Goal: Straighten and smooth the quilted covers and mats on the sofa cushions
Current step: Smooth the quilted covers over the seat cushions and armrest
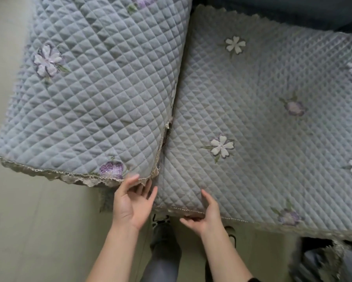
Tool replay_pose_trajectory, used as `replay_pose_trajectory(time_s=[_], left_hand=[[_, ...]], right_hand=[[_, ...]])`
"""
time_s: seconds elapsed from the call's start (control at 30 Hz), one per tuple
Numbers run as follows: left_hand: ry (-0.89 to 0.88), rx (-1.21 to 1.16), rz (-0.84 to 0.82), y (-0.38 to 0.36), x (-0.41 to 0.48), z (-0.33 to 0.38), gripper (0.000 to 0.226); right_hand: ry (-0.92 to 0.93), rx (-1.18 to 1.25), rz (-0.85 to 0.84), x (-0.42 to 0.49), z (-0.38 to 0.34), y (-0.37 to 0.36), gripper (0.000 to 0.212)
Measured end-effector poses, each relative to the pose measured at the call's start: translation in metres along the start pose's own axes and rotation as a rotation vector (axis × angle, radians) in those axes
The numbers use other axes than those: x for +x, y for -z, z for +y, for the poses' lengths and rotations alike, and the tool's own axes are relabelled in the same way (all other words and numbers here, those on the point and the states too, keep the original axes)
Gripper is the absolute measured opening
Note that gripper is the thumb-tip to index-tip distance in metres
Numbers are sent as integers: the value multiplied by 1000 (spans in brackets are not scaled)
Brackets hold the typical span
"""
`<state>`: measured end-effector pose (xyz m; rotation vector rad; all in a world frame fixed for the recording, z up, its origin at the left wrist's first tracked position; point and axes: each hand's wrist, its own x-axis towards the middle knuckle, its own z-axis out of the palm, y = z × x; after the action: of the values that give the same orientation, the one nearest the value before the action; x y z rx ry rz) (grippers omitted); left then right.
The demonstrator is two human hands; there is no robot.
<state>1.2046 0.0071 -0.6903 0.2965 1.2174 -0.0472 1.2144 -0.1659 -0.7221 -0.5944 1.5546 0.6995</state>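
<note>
Judging by how the fabric lies, the job looks roughly half done. Two quilted covers sit side by side on the sofa cushions. The left cover point(93, 94) is broadly flat but carries shallow ripples near its front right corner. There its lace trim point(73, 178) curls, and a dark gap point(168, 135) opens where the two covers meet. The right cover point(262, 123) lies smoother across its middle, though its front left corner bulges and sags over the cushion edge. What seems left is to square these two meeting corners, close the gap and press out the ripples.

Both hands work at that junction. The left hand point(133, 202) is spread, palm turned up, its fingers loose and just touching the lace at the left cover's corner, with nothing clasped. The right hand point(203, 214) pinches the right cover's front hem, thumb laid on top and fingers curled underneath.

Counted, there are two covers and two hands. Three embroidered flowers show on the left cover, one of them cut off at the top. Six show on the right cover. Two shoes point(160, 219) stand on the floor point(38, 231) below. A dark fringed shape at the lower right is too blurred to identify.
</note>
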Motion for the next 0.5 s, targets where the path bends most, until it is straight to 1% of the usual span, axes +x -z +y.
replay_pose_trajectory(time_s=[0.03, 0.1, 0.13, 0.2, 0.3, 0.4, 0.5], left_hand=[[15, -62, -17, 4, 2, 0, 53], [3, -196, 12, 12, 4, 2, 38], [-12, -256, 20, 12, 6, 5, 39], [-14, -318, 16, 2, 12, 13, 49], [-8, -324, 8, -10, 20, 18, 53], [-16, -296, 58, -15, 23, 16, 54], [-16, -291, 139, -19, 26, 13, 52]], right_hand=[[-3, -5, -7, 2, -1, 2, 56], [-6, -7, 13, 6, 3, 7, 66], [6, -4, 16, 8, 6, 7, 70], [38, 9, 16, 12, 10, 6, 71], [58, 10, 17, 17, 19, -1, 80], [53, 11, 20, 22, 23, -5, 87], [57, 52, 18, 29, 26, -7, 83]])
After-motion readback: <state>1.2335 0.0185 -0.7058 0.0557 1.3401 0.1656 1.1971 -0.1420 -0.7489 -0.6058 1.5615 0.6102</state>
